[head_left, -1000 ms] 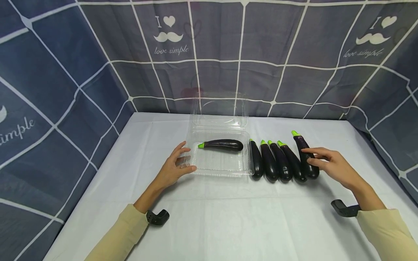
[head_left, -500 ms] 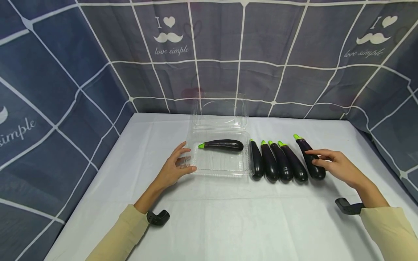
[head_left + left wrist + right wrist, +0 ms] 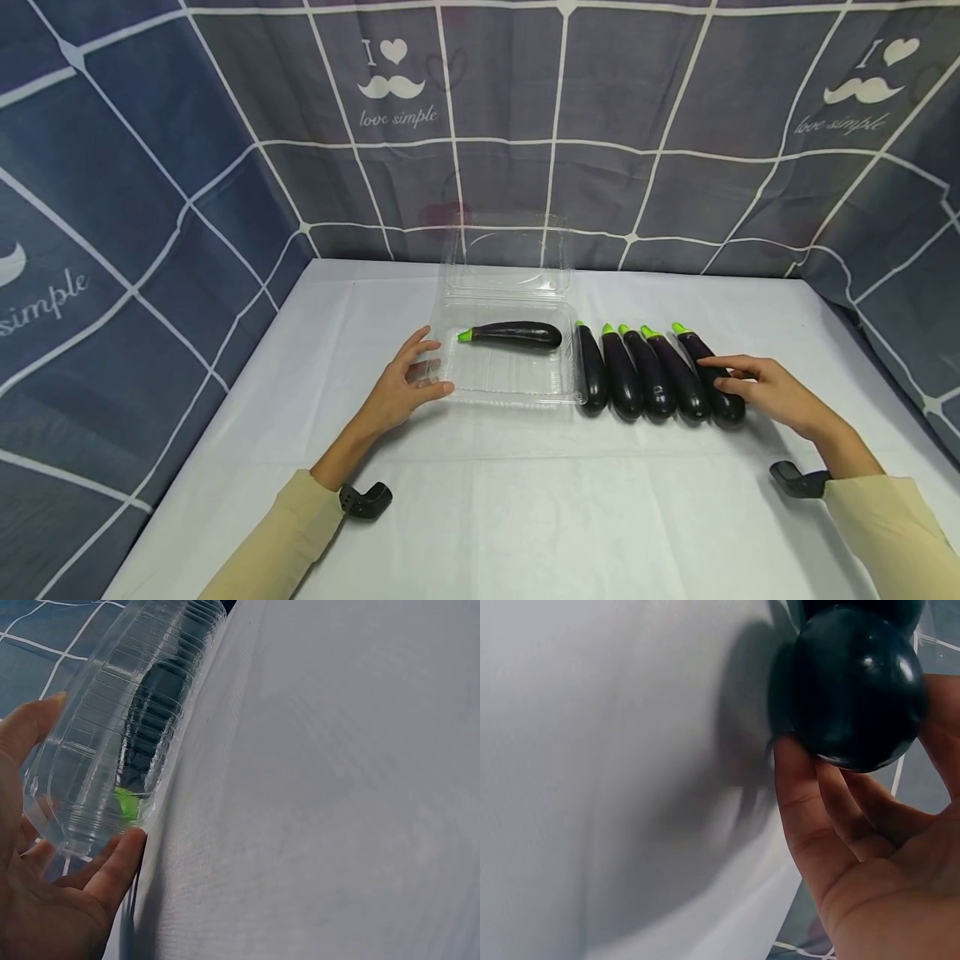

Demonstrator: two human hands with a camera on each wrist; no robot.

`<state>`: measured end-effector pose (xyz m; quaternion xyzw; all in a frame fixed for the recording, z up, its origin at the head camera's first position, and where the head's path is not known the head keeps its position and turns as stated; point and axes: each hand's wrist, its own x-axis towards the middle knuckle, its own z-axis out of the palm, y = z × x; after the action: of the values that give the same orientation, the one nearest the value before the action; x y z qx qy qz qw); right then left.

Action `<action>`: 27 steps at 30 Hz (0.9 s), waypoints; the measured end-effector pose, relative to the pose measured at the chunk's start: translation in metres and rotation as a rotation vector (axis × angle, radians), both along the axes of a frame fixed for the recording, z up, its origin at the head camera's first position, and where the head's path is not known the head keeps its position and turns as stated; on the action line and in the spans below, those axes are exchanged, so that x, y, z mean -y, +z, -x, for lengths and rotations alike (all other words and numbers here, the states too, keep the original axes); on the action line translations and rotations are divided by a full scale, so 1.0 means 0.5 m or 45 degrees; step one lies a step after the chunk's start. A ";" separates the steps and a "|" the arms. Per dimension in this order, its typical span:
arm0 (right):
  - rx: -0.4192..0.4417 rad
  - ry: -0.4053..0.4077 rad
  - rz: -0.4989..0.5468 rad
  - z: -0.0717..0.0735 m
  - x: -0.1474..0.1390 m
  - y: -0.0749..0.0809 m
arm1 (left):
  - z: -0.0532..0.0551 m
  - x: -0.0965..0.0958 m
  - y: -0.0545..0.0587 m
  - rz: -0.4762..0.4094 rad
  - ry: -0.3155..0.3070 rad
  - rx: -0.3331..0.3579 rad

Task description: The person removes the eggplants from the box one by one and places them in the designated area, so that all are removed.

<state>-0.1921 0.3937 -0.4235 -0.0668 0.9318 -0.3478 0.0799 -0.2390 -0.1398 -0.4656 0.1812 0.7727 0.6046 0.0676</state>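
Observation:
A clear plastic clamshell box point(image 3: 502, 377) lies with its lid point(image 3: 506, 271) raised at the back; inside is one dark eggplant point(image 3: 521, 334) with a green stem. My left hand point(image 3: 396, 390) holds the box's left end, fingers and thumb spread around its corner, as the left wrist view also shows of the box point(image 3: 79, 742). Right of the box, several eggplants point(image 3: 654, 387) stand side by side, stems away from me. My right hand point(image 3: 776, 390) grips the rightmost eggplant point(image 3: 727, 407); its rounded end point(image 3: 855, 690) fills the top of the right wrist view, fingertips against it.
A white cloth point(image 3: 517, 508) covers the table. Grey-blue checked fabric point(image 3: 600, 108) hangs behind and on both sides. Each wrist carries a black camera mount, the left mount point(image 3: 366, 500) and the right mount point(image 3: 797, 479).
The rightmost eggplant, in my right hand, has shifted first right, then slightly left and nearer to me, ending beside the row. My left hand and the box have stayed put.

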 end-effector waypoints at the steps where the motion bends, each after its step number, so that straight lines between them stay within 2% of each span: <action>1: -0.004 -0.001 -0.008 0.000 0.001 -0.002 | 0.000 -0.001 0.000 0.000 -0.002 -0.001; 8: 0.001 0.009 -0.023 0.002 0.006 -0.010 | 0.001 0.000 -0.003 0.003 0.000 -0.002; 21: -0.051 -0.021 -0.036 -0.011 -0.009 -0.015 | 0.001 -0.001 -0.002 0.000 -0.007 0.009; 27: -0.120 -0.023 -0.013 -0.015 -0.006 -0.017 | 0.002 0.001 -0.002 0.016 0.001 0.001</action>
<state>-0.1844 0.3965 -0.4321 -0.0741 0.9369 -0.3401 0.0331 -0.2400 -0.1401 -0.4667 0.1803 0.7764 0.5999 0.0686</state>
